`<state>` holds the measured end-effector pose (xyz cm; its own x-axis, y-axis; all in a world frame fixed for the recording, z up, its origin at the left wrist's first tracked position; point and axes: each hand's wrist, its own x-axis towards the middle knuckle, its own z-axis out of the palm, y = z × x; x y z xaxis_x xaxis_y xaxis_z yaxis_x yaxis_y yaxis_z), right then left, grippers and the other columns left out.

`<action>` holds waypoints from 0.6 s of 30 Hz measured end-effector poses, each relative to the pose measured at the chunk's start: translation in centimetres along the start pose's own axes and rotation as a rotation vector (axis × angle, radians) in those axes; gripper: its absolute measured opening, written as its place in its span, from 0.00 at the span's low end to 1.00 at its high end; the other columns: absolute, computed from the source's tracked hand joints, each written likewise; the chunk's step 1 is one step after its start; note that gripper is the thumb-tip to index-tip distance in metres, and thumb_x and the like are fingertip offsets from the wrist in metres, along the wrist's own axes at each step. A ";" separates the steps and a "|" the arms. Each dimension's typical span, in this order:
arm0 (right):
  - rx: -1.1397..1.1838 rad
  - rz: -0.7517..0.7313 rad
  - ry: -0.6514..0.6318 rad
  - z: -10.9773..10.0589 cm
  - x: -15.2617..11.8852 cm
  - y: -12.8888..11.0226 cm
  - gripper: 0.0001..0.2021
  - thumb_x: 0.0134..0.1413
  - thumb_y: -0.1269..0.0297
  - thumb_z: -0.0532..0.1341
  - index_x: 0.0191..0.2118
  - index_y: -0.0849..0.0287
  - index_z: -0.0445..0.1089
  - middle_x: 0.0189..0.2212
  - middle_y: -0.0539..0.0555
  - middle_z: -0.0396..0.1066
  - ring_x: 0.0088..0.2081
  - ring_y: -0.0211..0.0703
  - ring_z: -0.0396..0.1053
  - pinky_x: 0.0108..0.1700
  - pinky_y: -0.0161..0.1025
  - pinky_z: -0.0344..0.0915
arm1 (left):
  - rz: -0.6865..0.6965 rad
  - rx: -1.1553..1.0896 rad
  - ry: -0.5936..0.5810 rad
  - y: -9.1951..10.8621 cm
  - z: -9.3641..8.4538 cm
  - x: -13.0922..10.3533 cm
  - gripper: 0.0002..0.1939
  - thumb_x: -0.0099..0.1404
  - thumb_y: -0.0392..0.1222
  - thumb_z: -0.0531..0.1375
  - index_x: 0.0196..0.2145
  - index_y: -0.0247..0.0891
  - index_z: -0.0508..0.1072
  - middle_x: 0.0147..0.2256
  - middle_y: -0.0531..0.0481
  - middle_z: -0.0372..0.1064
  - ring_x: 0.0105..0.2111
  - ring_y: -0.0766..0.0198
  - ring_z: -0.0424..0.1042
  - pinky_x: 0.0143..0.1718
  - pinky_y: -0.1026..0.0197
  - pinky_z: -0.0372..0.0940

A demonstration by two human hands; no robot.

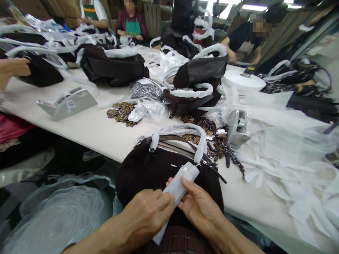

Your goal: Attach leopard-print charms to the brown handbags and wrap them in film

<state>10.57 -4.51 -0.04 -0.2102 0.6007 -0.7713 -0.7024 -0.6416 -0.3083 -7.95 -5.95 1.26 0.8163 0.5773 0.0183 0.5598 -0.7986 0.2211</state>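
Left hand (152, 213) and right hand (200, 208) grasp a white strip (176, 187), fingers (166, 201) closed, its length slanting seven-to-one o'clock before a dark handbag (156, 173), right hand nearer the one-o'clock end.

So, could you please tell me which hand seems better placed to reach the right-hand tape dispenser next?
Probably the right hand: it is nearer that grey tape dispenser, while the left hand also grips the white-wrapped strip and could hold it alone.

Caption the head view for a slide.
Left hand and right hand hold a flat, white, rectangular strip before a rounded, dark-brown handbag with a white-wrapped handle.
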 end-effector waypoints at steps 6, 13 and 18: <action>0.035 -0.075 0.019 0.9 0.8 0.8 0.12 0.54 0.68 0.67 0.43 0.67 0.71 0.39 0.64 0.78 0.41 0.50 0.76 0.44 0.44 0.73 | -0.482 -0.502 0.163 0.7 -0.8 -1.2 0.20 0.62 0.36 0.62 0.51 0.46 0.67 0.50 0.48 0.65 0.48 0.58 0.67 0.48 0.56 0.65; 0.103 0.024 0.027 2.0 0.4 -0.6 0.10 0.62 0.70 0.59 0.46 0.70 0.69 0.42 0.68 0.77 0.44 0.52 0.76 0.49 0.49 0.72 | -0.549 -0.471 0.467 0.8 2.2 -3.2 0.13 0.64 0.27 0.51 0.39 0.42 0.69 0.35 0.52 0.65 0.34 0.66 0.67 0.34 0.67 0.64; 0.101 0.016 0.007 1.6 0.5 -0.4 0.08 0.62 0.70 0.59 0.43 0.69 0.71 0.42 0.66 0.77 0.44 0.49 0.76 0.52 0.46 0.71 | -0.204 -0.234 0.414 0.6 2.8 -3.5 0.14 0.66 0.28 0.50 0.42 0.40 0.70 0.33 0.50 0.67 0.33 0.63 0.65 0.35 0.64 0.63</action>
<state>9.63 -3.21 0.58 -0.2171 0.5871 -0.7798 -0.7642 -0.5993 -0.2384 -10.08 -8.91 -1.41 0.5423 0.7744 0.3260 0.6164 -0.6303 0.4720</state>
